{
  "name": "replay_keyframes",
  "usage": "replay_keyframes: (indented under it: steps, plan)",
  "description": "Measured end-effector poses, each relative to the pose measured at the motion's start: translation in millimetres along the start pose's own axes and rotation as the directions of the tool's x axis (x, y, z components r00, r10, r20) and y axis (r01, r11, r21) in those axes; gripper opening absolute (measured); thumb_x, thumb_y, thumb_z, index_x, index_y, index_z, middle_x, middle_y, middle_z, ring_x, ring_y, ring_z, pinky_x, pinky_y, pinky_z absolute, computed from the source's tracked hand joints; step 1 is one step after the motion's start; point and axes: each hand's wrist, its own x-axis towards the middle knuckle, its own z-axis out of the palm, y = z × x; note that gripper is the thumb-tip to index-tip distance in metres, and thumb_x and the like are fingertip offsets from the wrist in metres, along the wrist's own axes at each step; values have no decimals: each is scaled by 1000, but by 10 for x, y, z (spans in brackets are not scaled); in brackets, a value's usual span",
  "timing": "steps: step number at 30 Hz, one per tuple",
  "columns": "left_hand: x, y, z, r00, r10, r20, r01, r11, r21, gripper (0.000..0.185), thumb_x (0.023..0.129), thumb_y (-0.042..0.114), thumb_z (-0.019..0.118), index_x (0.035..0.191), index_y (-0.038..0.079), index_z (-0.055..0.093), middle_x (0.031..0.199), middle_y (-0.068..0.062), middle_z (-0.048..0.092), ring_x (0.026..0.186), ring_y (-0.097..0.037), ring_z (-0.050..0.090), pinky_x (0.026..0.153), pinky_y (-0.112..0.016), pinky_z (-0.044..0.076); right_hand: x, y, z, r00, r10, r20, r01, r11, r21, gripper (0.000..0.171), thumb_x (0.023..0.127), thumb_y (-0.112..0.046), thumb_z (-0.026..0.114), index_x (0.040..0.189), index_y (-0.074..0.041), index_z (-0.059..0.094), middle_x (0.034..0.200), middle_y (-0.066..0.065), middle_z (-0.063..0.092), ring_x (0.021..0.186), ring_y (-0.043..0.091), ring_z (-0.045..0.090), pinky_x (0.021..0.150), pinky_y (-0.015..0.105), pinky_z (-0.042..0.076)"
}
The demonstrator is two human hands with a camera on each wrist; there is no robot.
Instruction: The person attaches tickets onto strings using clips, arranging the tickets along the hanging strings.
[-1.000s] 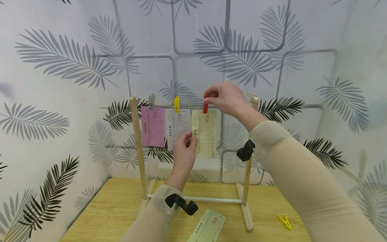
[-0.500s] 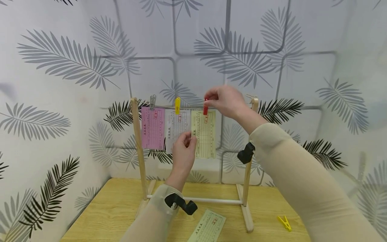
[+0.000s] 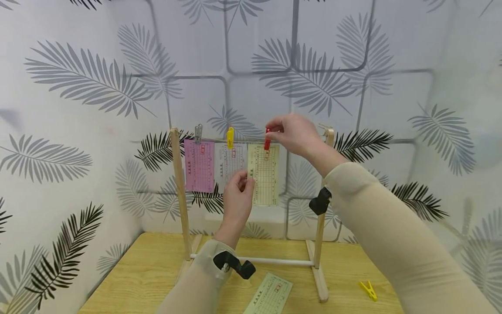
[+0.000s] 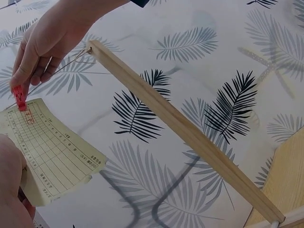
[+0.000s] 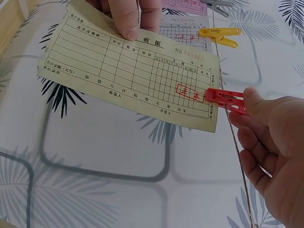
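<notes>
A pale yellow receipt slip hangs at the string, its top edge in the jaws of a red clothespin. My right hand pinches that clothespin's handles between thumb and forefinger. Lower down, my left hand pinches the slip's left edge between thumb and fingers. In the left wrist view the slip bends slightly. To its left a white slip hangs from a yellow clothespin, and a pink slip from a grey clothespin.
A wooden frame with a left post and right post carries the string. A white bar joins its feet. On the wooden table lie another pale slip and a yellow clothespin. A leaf-patterned wall stands behind.
My right hand and the red clothespin have come down slightly onto the slip's top edge. My left hand keeps its hold on the slip nearly in place.
</notes>
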Motion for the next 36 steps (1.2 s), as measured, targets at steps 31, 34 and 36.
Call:
replay_keyframes:
  steps: [31, 34, 36]
  plan:
    - [-140, -85, -24, 999, -40, -9, 40, 999, 11, 23, 112, 14, 64, 134, 8, 70, 114, -7, 75, 105, -22, 67, 93, -40, 54, -470, 70, -8, 982, -96, -162, 89, 995, -54, 44, 107, -31, 77, 148, -16, 71, 144, 4, 72, 123, 26, 67, 102, 50, 54]
    - [-150, -87, -26, 999, -46, -11, 46, 999, 2, 24, 112, 14, 65, 135, 9, 70, 115, -6, 75, 106, -21, 67, 93, -39, 54, -600, 77, -15, 973, -120, -198, 112, 992, -49, 44, 107, -32, 78, 147, -16, 71, 142, 4, 73, 123, 26, 66, 100, 51, 54]
    - [-155, -93, -29, 999, -44, -13, 44, 999, -6, 23, 112, 14, 65, 134, 9, 70, 115, -6, 75, 106, -21, 67, 94, -38, 54, -696, 78, -14, 967, -132, -218, 126, 991, -39, 43, 107, -31, 77, 147, -16, 72, 141, 5, 73, 122, 27, 66, 98, 52, 55]
